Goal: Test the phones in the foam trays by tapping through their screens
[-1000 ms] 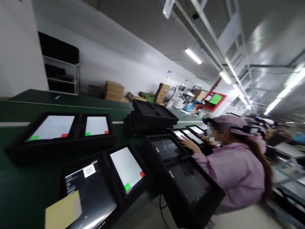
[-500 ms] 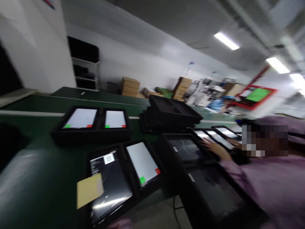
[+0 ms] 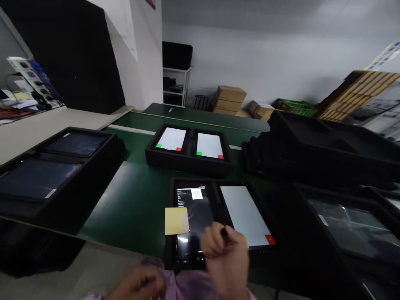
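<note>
My right hand (image 3: 226, 258) is closed over the lower part of the near tray, its fingers curled around a small black pen-like object (image 3: 224, 233), of which only the end shows. Beneath and beside it lie two tablets in a black foam tray (image 3: 170, 250). The left tablet (image 3: 196, 216) has a dark screen with white text and a QR code, and a yellow sticky note (image 3: 176, 221) on its left edge. A white screen with a red corner fills the right tablet (image 3: 245, 212). Low at the front edge, my left hand (image 3: 142, 283) is blurred with curled fingers; what they hold is hidden.
Behind stands another black tray (image 3: 187, 164) with two white-screen tablets. A tray (image 3: 62, 179) of dark tablets sits at left. Stacked black trays (image 3: 325, 154) and another tablet tray (image 3: 346, 225) are at right, on the green table (image 3: 134, 200). Cartons (image 3: 229, 100) stand behind.
The view has swung left, so the co-worker at right is out of sight. My right hand has come up over the near tray, and my left hand now shows too.
</note>
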A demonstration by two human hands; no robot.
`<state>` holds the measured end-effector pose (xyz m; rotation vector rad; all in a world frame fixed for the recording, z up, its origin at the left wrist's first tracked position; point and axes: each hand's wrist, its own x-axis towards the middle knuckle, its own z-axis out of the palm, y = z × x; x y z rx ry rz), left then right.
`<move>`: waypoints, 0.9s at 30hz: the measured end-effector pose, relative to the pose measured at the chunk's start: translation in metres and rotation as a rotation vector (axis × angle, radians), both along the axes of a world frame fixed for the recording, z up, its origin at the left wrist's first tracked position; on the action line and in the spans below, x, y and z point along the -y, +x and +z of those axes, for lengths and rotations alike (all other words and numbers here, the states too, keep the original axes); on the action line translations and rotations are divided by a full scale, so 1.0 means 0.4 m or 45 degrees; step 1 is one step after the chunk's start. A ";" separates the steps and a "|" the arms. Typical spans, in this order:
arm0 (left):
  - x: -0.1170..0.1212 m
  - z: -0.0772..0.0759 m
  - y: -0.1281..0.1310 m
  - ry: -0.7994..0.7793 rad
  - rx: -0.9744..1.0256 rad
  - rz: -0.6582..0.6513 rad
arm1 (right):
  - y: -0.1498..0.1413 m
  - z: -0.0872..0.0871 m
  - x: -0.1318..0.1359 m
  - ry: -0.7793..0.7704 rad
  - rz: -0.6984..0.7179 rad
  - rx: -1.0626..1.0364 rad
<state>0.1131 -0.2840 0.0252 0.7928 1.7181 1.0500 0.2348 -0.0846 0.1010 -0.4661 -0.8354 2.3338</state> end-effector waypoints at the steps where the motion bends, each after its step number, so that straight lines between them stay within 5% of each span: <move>1: -0.013 0.018 -0.027 -0.020 -0.034 0.145 | 0.027 -0.014 -0.030 -0.062 -0.074 0.018; 5: -0.152 0.012 -0.111 0.028 -0.247 0.689 | 0.098 -0.058 -0.088 -0.217 -0.329 0.106; 9: -0.265 -0.024 -0.133 0.176 -0.218 0.627 | 0.105 -0.113 -0.114 -0.027 -0.514 0.357; 15: -0.179 0.035 -0.081 0.040 0.181 0.448 | 0.132 -0.225 -0.157 0.040 -0.758 0.564; 19: -0.145 0.045 -0.002 -0.011 0.318 0.380 | 0.133 -0.249 -0.146 0.217 -0.797 0.649; 27: -0.227 -0.017 0.067 0.150 -1.011 0.071 | 0.142 -0.256 -0.122 0.698 -0.711 1.075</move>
